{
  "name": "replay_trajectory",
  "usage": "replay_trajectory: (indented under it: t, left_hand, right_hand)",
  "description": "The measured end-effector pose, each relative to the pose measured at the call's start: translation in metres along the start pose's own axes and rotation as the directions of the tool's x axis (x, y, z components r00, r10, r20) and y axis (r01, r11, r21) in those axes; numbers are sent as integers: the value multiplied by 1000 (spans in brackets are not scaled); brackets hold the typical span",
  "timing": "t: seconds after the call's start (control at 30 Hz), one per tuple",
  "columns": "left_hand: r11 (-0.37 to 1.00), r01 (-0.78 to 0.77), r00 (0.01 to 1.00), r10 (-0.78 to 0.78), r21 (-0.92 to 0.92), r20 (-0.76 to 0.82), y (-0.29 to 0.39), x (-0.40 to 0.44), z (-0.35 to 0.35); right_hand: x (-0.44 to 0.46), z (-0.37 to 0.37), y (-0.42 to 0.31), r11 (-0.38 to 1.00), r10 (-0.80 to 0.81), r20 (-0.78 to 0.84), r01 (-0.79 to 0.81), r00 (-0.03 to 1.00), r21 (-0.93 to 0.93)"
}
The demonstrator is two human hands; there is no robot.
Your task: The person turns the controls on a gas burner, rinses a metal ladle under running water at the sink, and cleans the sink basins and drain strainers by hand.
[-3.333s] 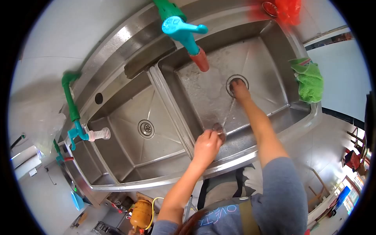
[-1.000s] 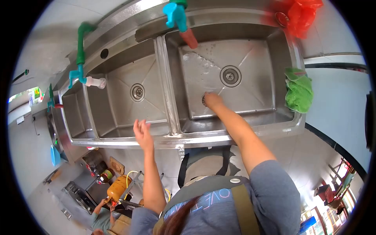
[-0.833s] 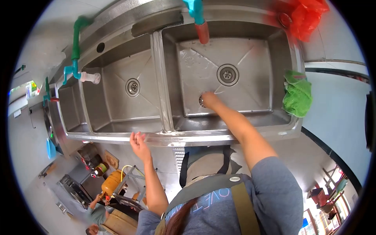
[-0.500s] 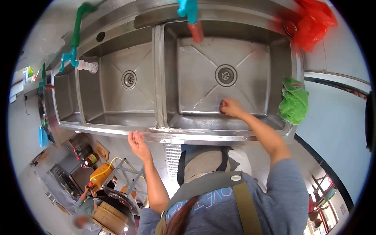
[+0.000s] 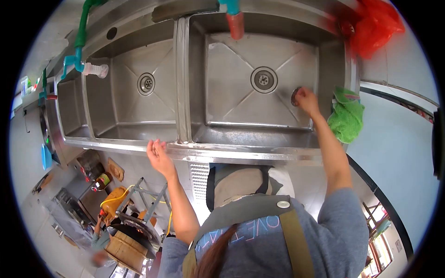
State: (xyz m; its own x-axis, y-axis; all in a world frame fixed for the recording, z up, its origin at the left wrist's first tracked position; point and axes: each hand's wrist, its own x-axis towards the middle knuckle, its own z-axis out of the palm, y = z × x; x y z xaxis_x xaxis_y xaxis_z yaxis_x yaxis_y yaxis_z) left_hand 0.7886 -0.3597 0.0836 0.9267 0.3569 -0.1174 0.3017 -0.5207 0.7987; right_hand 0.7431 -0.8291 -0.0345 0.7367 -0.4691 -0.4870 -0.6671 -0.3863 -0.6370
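Observation:
My right hand [image 5: 306,101] is inside the right basin of the steel sink [image 5: 250,111], low over its floor to the right of the drain [image 5: 264,80]. Its fingers are pinched on a small dark round object [image 5: 294,96], seen nearly edge-on; its exact kind is unclear. My left hand [image 5: 160,156] is at the sink's front rim, just left of the divider between the basins. Nothing shows in it, and its fingers are loosely curled and apart.
A green cloth [image 5: 346,116] hangs over the right rim, below a red plastic bag [image 5: 378,28]. Taps with a red spout [image 5: 235,25] and a clear nozzle [image 5: 96,70] reach over the basins. Behind my left arm stand a metal frame [image 5: 146,208] and another person [image 5: 99,243].
My right hand has moved right and toward the back of the basin with the dark round object. My left hand stays by the front rim, and the view has shifted slightly.

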Motion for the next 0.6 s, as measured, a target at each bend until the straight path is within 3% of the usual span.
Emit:
replay_trajectory:
  t: [0.1, 0.47, 0.6]
  left_hand:
    - [997, 73, 996, -74, -31, -40, 9, -2, 2]
    - [975, 188, 976, -199, -121, -88, -3, 2, 2]
    - [969, 178, 973, -199, -171, -114, -19, 0, -1]
  right_hand:
    - [4, 2, -20, 994, 51, 19, -52, 999, 92]
    - [62, 102, -32, 935, -246, 12, 241, 969, -262]
    - [77, 125, -27, 914, -252, -17, 232, 968, -333]
